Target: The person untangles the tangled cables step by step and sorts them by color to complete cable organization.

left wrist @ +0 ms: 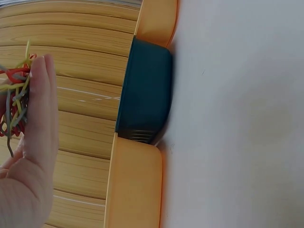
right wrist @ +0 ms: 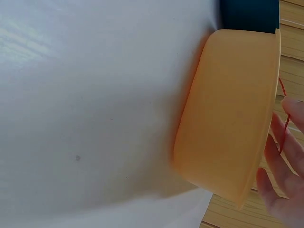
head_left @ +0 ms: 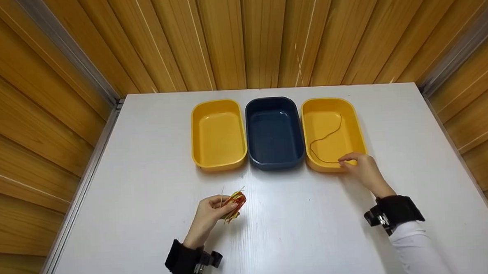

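Observation:
My left hand (head_left: 206, 217) grips a tangled bundle of thin cords (head_left: 235, 204) between thumb and fingers, above the white table in front of the boxes. Red, yellow and grey-green strands show in the left wrist view, with loose ends poking out. At the near edge of the right yellow box (head_left: 352, 128), my right hand (head_left: 367, 170) pinches one end of a single thin red cord (right wrist: 287, 124). The rest of this cord curves in a loose S over the box floor in the head view. The right fingertips are just over the box's rim.
Left of that box stand a dark blue box (head_left: 276, 166) and another yellow box (head_left: 220, 167), side by side in a row. They are on a white table (head_left: 146, 166). Wooden plank walls (head_left: 223, 39) rise behind and at both sides.

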The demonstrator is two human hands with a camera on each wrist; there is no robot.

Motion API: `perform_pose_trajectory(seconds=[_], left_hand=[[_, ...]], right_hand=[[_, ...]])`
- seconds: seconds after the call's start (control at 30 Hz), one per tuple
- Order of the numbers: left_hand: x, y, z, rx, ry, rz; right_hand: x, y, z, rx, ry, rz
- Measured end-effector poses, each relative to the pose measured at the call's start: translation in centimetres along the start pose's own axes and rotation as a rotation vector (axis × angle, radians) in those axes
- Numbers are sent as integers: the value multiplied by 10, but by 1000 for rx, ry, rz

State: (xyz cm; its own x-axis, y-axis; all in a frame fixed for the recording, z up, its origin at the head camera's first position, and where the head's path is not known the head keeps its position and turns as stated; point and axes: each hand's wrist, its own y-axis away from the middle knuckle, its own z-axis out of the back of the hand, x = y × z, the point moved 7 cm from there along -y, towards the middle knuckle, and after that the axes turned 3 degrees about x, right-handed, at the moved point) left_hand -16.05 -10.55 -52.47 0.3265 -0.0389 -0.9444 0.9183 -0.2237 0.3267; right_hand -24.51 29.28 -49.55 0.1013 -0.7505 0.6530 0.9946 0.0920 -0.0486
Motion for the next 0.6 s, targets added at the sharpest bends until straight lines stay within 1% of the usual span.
perform_pose_trajectory(seconds=[0.1,0.27,0.5,0.6], left_hand=[[1,0,0,4,14,-1],[1,0,0,-2,10,0],[1,-1,-4,7,5,-4],[1,-1,-6,17,12,-12]], right_hand=[[-1,-4,-1,24,8,3],[-3,-7,-3,45,4,-3],[-7,-10,-4,79,16,3],[-8,-12,-5,100,19,-9]])
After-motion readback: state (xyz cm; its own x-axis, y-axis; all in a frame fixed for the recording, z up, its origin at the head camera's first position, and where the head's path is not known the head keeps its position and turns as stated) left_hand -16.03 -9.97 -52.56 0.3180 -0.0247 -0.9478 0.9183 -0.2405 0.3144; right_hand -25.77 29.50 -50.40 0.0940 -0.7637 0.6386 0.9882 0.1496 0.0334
